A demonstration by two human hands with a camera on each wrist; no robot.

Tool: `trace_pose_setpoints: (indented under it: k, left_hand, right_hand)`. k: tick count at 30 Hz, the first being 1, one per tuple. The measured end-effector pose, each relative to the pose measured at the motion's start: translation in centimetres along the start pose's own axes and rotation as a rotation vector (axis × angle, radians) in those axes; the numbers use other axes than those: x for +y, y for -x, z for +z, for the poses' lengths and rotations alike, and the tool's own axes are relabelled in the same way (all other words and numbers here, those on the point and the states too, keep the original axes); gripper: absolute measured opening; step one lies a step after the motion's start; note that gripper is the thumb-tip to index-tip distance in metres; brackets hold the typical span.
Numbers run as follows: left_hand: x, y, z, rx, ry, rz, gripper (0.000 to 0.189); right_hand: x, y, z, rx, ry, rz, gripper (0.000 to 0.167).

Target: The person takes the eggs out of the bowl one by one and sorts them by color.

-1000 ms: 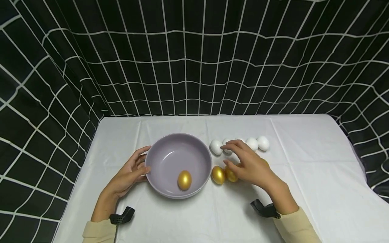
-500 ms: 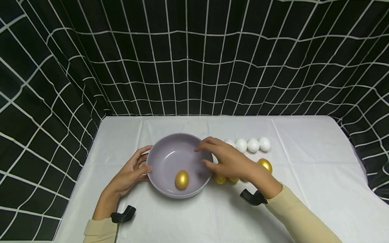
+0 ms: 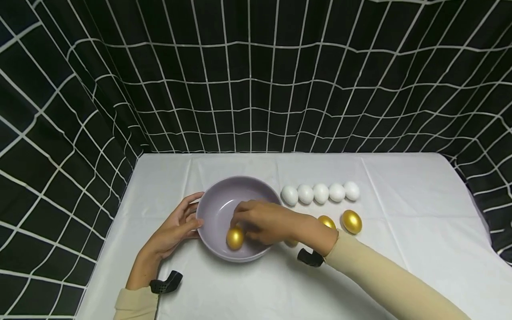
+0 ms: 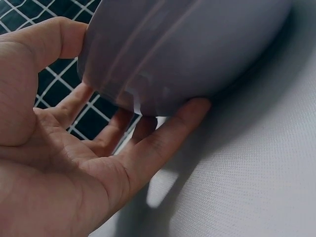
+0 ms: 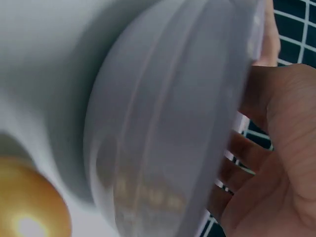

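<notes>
A lilac bowl (image 3: 216,195) sits on the white cloth, left of centre. My left hand (image 3: 176,229) holds its left side, thumb over the rim and fingers against the outer wall, as the left wrist view (image 4: 98,163) shows. Inside the bowl lies one golden egg (image 3: 234,238). My right hand (image 3: 264,221) reaches over the right rim into the bowl, its bent fingers at the egg's far side and its thumb a little to the right of it. In the right wrist view, the bowl wall (image 5: 163,108) hides the fingertips of my right hand (image 5: 271,163).
Several white eggs (image 3: 321,194) stand in a row right of the bowl. Nearer me lie more golden eggs, one at the right end (image 3: 352,222) and others partly behind my right forearm (image 3: 326,221). A black grid-patterned curtain (image 3: 256,98) encloses the table.
My right hand has moved left from above the golden eggs on the cloth, over the rim and into the bowl. The egg inside has shifted slightly left. My left hand keeps holding the bowl.
</notes>
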State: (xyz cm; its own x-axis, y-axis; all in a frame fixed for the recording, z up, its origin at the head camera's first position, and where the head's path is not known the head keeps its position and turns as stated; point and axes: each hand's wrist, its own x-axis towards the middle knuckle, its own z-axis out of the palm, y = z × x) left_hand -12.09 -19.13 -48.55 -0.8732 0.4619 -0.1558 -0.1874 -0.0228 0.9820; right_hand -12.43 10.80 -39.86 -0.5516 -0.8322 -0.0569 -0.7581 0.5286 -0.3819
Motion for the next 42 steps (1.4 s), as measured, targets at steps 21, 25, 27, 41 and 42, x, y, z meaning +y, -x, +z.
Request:
trace_pose_setpoints:
  k: [21,25,27,41,42]
  left_hand:
    - [0.3,0.3,-0.1,-0.03,0.003,0.031,0.074]
    - [0.0,0.1,0.1,-0.033,0.003,0.02,0.074]
    - [-0.1,0.0,0.2,-0.034,0.005,0.019,0.074]
    - [-0.1,0.3,0.2,-0.03,0.007,0.028,0.075]
    - [-0.1,0.3,0.2,-0.028,0.006,0.027,0.075]
  right_hand:
    - [-1.9,-2.5,0.9,-0.11,0.083,0.016,0.033]
    - [-1.7,-2.1,1.2,-0.104,0.079,0.016,0.028]
    - [-1.6,-2.0,1.4,-0.094,0.086,0.017,0.024]
    - [-1.1,-1.1,1.6,-0.031,0.096,0.087,0.027]
    - [-1.0,-1.0,1.5,-0.019,0.092,0.088,0.027]
